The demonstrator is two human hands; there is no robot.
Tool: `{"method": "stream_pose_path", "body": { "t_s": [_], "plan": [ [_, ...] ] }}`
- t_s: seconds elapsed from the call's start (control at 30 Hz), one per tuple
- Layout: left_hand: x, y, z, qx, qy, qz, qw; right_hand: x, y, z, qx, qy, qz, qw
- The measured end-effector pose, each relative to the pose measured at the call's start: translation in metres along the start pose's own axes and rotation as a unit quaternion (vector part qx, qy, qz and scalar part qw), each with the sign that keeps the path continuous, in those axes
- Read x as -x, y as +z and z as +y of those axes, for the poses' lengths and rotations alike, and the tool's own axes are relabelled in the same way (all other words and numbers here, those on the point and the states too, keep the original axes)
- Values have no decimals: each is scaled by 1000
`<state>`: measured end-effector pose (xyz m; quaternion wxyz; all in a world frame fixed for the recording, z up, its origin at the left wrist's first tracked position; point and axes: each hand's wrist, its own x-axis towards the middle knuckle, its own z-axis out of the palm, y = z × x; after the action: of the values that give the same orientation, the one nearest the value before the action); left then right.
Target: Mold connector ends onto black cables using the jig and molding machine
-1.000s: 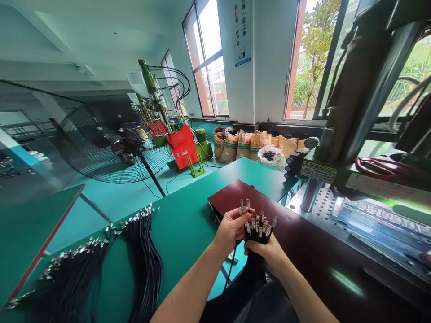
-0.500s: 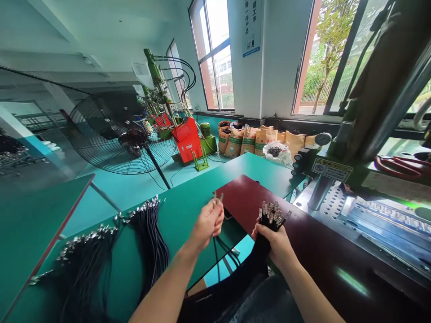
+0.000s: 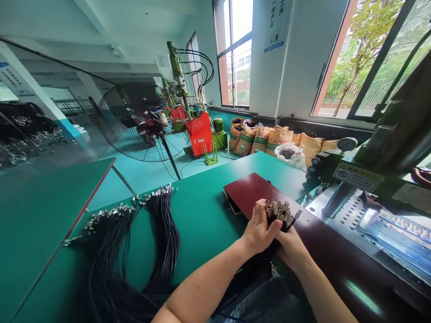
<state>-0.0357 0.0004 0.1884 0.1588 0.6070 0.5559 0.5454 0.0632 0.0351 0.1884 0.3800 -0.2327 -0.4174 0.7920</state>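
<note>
Cable bundle [image 3: 281,213]: lower length hidden behind left hand [image 3: 258,229] & right hand [image 3: 292,244]. Loose cables [image 3: 158,233] left of hands cut off at bottom edge. Terminal detail too small to tell.

A green-topped work table [image 3: 202,215] spreads before the person. On its left part lie two fanned bundles of black cables with metal terminals [image 3: 148,233]. A dark red flat board [image 3: 245,190] lies on the table's far right, touching a grey perforated metal machine bed [image 3: 340,215] further right. Behind the table stand a black wire-caged floor fan [image 3: 141,125], a red machine cabinet [image 3: 200,132] and, under the windows, a row of tan paper sacks [image 3: 269,139].
</note>
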Motion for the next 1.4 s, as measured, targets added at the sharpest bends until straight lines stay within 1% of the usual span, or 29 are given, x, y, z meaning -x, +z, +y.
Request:
{"method": "stream_pose_path", "body": {
  "t_s": [0.07,0.13,0.23,0.3,0.33,0.4,0.5,0.53,0.57,0.63,0.7,0.77,0.8,0.9,1.0,1.1,1.17,1.23,1.33,1.4],
  "plan": [
    [-4,-15,10,-33,-5,-76,997,1,1,-1,-6,-4,-14,1000],
    [-11,-29,19,-58,-32,-133,989,0,5,-3,-3,-6,-6,1000],
    [-20,-44,23,-80,-55,-181,979,-4,13,-5,13,0,20,1000],
    [-20,-50,21,-80,-50,-191,977,-8,16,-8,12,7,35,999],
    [-16,-53,20,-74,-49,-196,977,-10,17,-10,8,8,44,999],
    [-1,-57,16,-61,-60,-212,974,-14,18,-15,-5,3,61,998],
    [35,-62,12,-73,-104,-238,963,-17,25,-26,-17,-6,74,997],
    [48,-63,11,-83,-117,-233,962,-17,30,-30,-15,-10,71,997],
    [60,-66,10,-95,-129,-217,963,-17,36,-34,-11,-14,63,998],
    [78,-72,10,-110,-139,-156,972,-16,50,-43,-2,-31,38,999],
    [87,-80,12,-113,-111,-90,983,-16,64,-51,-1,-51,2,999],
    [89,-91,16,-127,-54,-39,990,-16,78,-58,5,-77,-28,997],
    [88,-96,18,-144,-28,-22,989,-16,84,-61,11,-90,-36,995],
    [84,-105,24,-226,10,-2,974,-17,97,-66,33,-106,-36,993],
    [78,-103,29,-276,51,17,960,-16,105,-67,40,-110,-34,993],
    [71,-96,32,-273,101,50,955,-13,110,-67,49,-133,-32,989],
    [67,-96,36,-255,112,50,959,-12,112,-67,50,-137,-27,989],
    [64,-103,44,-222,92,32,970,-14,113,-66,41,-136,-14,990],
    [63,-123,56,-165,11,-19,986,-20,114,-62,32,-147,3,989],
    [65,-135,58,-140,-51,-54,987,-25,114,-61,26,-154,5,988]
  ]
}}
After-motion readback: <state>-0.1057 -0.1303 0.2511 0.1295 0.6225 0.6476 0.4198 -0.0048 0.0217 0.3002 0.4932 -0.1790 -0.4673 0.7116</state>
